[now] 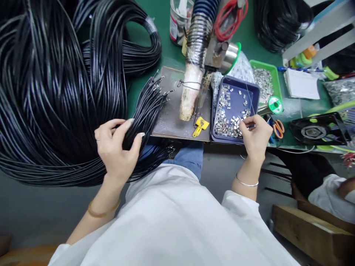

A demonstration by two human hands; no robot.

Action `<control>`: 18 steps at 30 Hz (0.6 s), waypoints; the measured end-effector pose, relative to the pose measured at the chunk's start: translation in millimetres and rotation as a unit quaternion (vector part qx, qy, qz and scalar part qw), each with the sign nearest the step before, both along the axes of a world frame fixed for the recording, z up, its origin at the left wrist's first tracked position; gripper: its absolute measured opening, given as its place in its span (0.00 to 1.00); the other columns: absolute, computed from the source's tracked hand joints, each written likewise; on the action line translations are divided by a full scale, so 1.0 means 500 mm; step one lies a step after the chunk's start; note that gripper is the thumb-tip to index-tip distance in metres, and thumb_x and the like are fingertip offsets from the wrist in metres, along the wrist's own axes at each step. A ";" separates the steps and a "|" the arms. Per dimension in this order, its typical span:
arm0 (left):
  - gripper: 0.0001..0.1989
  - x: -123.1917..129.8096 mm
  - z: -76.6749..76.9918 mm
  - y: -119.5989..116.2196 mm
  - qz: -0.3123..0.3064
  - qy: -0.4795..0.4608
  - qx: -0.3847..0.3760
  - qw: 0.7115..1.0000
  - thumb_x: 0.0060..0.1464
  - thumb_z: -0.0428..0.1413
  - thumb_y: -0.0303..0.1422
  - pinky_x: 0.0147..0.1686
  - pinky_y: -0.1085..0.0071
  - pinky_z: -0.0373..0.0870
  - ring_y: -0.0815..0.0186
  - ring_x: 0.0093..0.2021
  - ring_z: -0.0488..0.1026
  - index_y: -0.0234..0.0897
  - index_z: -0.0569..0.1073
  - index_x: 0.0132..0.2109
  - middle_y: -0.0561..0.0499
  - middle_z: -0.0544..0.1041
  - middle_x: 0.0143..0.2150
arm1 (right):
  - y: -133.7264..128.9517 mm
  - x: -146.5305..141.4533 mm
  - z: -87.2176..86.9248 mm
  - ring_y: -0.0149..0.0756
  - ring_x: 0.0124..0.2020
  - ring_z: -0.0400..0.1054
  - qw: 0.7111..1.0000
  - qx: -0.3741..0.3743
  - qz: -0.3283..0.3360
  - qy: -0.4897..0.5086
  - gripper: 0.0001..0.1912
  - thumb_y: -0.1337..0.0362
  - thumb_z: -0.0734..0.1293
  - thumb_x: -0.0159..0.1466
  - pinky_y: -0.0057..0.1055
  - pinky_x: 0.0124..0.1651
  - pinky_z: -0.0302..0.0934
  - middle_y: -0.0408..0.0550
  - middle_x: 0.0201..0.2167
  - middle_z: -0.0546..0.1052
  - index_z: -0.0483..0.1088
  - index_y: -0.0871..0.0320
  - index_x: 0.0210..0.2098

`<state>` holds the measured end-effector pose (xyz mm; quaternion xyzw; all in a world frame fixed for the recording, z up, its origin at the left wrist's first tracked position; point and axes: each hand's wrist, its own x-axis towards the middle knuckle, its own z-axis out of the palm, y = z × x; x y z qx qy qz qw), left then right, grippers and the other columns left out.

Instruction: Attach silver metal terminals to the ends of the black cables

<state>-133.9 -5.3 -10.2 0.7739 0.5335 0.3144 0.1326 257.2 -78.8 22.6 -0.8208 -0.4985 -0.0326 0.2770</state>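
My left hand lies over a bundle of thin black cables, its thumb and forefinger apart and touching them. Stripped wire ends show at the bundle's far tip, on a brown board. Over the front right of a blue tray, my right hand is closed in a pinch. A thin strand, seemingly solder wire, runs down to these fingers. Small metal connectors lie scattered in the tray just beside the fingertips. Whether a connector is also between them is hidden.
A large coil of black cable fills the left. A wrapped hose hangs over the board, near a yellow clip. To the right are a green tray, solder spool, scissors and fan. Another person sits at right.
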 end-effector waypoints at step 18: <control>0.10 0.122 0.018 0.038 0.125 -0.345 -0.036 0.930 0.64 0.49 0.35 0.38 0.71 0.74 0.70 0.34 0.74 0.37 0.70 0.48 0.48 0.77 0.42 | 0.037 -0.037 -0.021 0.36 0.27 0.64 0.999 0.014 0.019 -0.030 0.07 0.66 0.66 0.59 0.37 0.37 0.59 0.44 0.27 0.72 0.63 0.52 0.26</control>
